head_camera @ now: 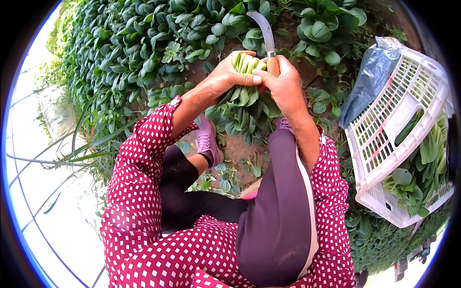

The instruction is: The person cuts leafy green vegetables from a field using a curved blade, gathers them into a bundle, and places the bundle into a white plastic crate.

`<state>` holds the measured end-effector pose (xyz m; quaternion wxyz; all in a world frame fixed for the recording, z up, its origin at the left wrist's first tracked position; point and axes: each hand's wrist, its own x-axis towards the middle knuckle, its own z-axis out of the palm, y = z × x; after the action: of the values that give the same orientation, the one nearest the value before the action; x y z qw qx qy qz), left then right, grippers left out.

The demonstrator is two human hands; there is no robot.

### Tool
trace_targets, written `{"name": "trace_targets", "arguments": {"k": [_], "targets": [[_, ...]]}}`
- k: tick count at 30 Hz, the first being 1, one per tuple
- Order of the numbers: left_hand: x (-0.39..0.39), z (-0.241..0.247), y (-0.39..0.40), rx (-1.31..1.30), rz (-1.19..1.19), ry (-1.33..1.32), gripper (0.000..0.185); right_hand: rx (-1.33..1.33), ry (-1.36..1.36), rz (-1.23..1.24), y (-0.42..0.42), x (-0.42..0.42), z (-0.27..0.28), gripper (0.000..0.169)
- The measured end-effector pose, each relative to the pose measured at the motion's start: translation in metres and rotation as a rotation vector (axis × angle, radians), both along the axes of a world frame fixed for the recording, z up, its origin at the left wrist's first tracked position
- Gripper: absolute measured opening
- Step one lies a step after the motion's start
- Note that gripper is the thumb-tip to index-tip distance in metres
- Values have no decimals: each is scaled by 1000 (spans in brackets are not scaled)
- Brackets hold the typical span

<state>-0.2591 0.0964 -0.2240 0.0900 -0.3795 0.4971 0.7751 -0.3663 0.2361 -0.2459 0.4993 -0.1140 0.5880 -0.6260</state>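
Note:
My left hand [230, 73] is wrapped round a bunch of leafy greens [245, 95], its pale green stalks pointing up and away from me and its dark leaves hanging down. Against the bunch's right side, my right hand [282, 79] holds a sickle knife by its wooden handle [273, 65]. The knife's curved metal blade [265, 30] points away from me, above the stalks. My right thumb lies across the stalks beside my left thumb. The fingers behind the bunch are partly hidden.
At the right a white plastic crate [367, 169] holds cut greens [428, 154], with a bluish plastic bag [372, 75] over its far side. Dense leafy plants [144, 43] grow ahead and left. My pink shoes [209, 140] stand on soil. Long grass blades [93, 144] reach in from the left.

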Motion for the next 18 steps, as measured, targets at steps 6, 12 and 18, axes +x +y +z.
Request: {"name": "trace_targets", "arguments": {"k": [6,12,18], "targets": [[-6,-7,0,-104,-213,-87,85,92,-161,3,16,-18,-14,28],[-89,-3,-26,-1059,-1005,75,65,420,483,101,2,-58,-108,42],[-92,-54,-60,-1534,-1610,-203,54,497,334,129,-24,-49,-135,41]]}}
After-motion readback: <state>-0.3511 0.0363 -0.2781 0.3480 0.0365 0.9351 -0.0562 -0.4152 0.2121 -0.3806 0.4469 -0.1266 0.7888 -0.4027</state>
